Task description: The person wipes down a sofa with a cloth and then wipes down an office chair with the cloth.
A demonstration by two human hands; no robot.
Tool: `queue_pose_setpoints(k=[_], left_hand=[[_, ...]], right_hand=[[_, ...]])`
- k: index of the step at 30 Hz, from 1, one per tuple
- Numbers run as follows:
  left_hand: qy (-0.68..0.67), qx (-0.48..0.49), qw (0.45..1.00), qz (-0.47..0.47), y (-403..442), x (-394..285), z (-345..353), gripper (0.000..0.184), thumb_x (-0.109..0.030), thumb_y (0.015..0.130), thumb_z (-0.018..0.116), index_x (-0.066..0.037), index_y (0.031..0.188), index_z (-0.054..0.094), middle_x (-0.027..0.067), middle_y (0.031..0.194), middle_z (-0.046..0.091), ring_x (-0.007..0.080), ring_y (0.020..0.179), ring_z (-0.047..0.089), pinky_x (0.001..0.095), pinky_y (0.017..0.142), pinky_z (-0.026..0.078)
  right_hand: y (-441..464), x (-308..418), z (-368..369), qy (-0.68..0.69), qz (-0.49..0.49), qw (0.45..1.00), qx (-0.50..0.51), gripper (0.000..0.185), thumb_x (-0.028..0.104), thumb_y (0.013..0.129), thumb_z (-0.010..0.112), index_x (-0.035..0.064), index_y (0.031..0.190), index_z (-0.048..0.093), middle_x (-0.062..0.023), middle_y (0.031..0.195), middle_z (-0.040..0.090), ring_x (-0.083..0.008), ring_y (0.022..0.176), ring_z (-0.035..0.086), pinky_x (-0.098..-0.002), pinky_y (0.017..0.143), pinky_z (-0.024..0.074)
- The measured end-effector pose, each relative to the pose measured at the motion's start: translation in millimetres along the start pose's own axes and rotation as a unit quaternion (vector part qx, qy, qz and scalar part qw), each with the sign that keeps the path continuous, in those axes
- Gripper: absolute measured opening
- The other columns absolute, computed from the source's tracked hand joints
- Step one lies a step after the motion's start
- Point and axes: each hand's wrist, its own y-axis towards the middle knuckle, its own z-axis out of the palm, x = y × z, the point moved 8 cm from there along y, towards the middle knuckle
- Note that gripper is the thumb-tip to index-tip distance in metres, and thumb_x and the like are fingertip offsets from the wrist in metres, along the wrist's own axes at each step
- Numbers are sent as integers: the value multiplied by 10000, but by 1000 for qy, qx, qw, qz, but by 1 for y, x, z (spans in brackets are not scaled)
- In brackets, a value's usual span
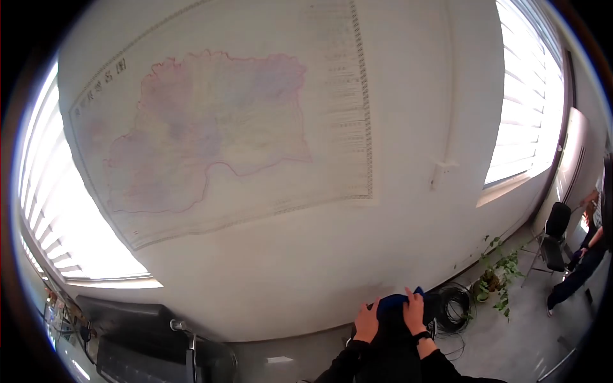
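My left hand (366, 323) is at the left edge of a dark blue, cloth-like item (393, 302), its fingers curled against it. On the right side of the same item, my right hand (414, 313) grips it near its upper corner, with a dark band at the wrist. Black material (391, 348) spreads below, between my two forearms; I cannot tell whether it is part of the blue item, a chair back or clothing.
A coil of black cable (454, 307) lies by the wall, beside a leafy potted plant (495, 281). At left stands a black padded seat (134, 338). A large map (217, 127) hangs ahead. At far right are a black chair (555, 236) and another person (594, 223).
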Motion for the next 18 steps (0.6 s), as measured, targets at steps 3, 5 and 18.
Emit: queue_pose_setpoints(k=[3,5,18], left_hand=[[9,100,992,-80,2,70,32,642,-76,841,582,-264,1445,469,345,1334,449,454,861,654,503,700,553],[-11,115,991,-64,-6,73,38,631,-84,847,578,-252,1445,470,360,1343,439,457,822,653,510,684,551],[-24,233,971,-43,30,81,54,409,-137,917,483,-166,1317,566,270,1201,567,435,917,658,531,732,537]], right_hand=[[-1,10,62,-134,-16,989,68,409,99,815,652,92,1223,621,-160,974,542,-365,953,517,-462,835,432],[-9,7,73,-149,10,988,44,376,131,817,659,91,1191,635,-154,963,545,-360,944,523,-465,821,439],[12,-38,108,-207,85,966,129,346,358,821,669,68,1006,711,-161,857,667,-349,835,646,-482,686,544]])
